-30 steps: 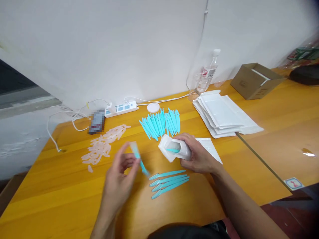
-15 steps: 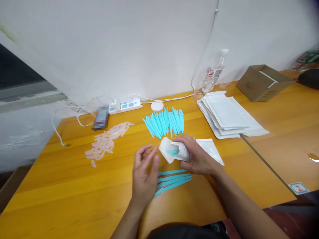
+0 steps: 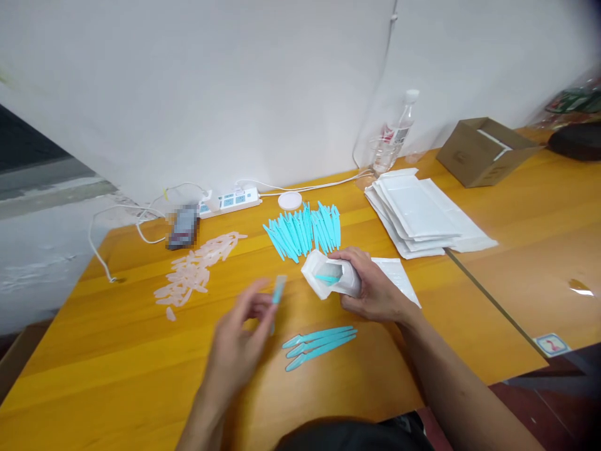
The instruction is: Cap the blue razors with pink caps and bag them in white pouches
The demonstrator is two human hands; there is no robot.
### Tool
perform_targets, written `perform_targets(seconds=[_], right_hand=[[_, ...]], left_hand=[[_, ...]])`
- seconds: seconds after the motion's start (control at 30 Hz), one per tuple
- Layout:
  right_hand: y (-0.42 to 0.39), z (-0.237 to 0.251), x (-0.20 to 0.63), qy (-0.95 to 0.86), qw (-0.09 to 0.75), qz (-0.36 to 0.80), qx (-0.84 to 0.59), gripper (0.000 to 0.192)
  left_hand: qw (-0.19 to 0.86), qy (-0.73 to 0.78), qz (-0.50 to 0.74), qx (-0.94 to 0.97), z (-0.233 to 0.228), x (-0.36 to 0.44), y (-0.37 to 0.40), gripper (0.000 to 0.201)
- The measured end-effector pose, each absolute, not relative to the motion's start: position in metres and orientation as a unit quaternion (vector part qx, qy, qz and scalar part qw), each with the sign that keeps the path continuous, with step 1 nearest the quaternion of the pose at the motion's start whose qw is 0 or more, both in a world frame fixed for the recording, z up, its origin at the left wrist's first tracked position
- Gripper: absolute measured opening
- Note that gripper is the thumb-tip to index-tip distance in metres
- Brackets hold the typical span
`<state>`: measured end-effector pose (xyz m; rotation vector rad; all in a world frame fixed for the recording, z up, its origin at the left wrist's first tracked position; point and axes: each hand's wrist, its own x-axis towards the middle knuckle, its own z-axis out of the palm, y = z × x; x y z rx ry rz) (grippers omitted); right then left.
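Observation:
My right hand point(image 3: 373, 288) is closed around a white padded envelope point(image 3: 313, 275), its open mouth turned toward the left. Inside that mouth, part of a turquoise eyebrow razor shows. Between the fingers of my left hand point(image 3: 237, 335), slightly blurred, is another turquoise eyebrow razor point(image 3: 278, 292). Three more razors point(image 3: 323, 346) lie side by side on the table below the envelope. Beyond it spreads a larger pile of turquoise razors point(image 3: 300, 232). Clear plastic caps point(image 3: 190, 275) are heaped to the left.
White padded envelopes point(image 3: 413, 210) are stacked at the right, with another envelope point(image 3: 399, 279) beside my right hand. Along the wall are a power strip point(image 3: 235, 200), a phone point(image 3: 184, 225), a round white lid point(image 3: 290, 200), a plastic bottle point(image 3: 394, 138) and a cardboard box point(image 3: 483, 153).
My left hand has moved left and down, and a razor now shows in its fingers. Fewer razors lie in the near row. My right hand still holds the envelope.

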<state>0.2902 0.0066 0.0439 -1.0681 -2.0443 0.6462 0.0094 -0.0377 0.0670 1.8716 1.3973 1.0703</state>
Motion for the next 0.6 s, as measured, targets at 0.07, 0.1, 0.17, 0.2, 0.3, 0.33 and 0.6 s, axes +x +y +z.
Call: perform_targets(seconds=[0.07,0.1,0.17,0.2,0.3,0.33,0.6], right_hand=[[0.007,0.044,0.29,-0.8,0.359,0.255,-0.407,0.074],[0.006,0.044,0.289,-0.803,0.352,0.257,-0.406,0.074],[0.006,0.045,0.286,-0.809,0.336,0.261,-0.406,0.073],[0.005,0.046,0.283,-0.811,0.33,0.263,-0.406,0.073],[0.004,0.048,0.275,-0.816,0.323,0.262,-0.401,0.073],[0.003,0.048,0.273,-0.818,0.322,0.26,-0.399,0.073],[0.006,0.043,0.279,-0.821,0.304,0.248,-0.415,0.066]], left_hand=[[0.292,0.545,0.537,0.574,0.08,-0.007,-0.04,0.063],[0.29,0.544,0.587,0.525,0.085,-0.01,-0.041,0.067],[0.287,0.535,0.649,0.458,0.092,-0.002,-0.04,0.063],[0.291,0.532,0.661,0.441,0.092,0.007,-0.039,0.057],[0.311,0.546,0.627,0.459,0.081,0.044,-0.035,0.032],[0.307,0.556,0.592,0.497,0.076,0.055,-0.034,0.023],[0.249,0.549,0.35,0.718,0.044,0.053,-0.053,0.03]])
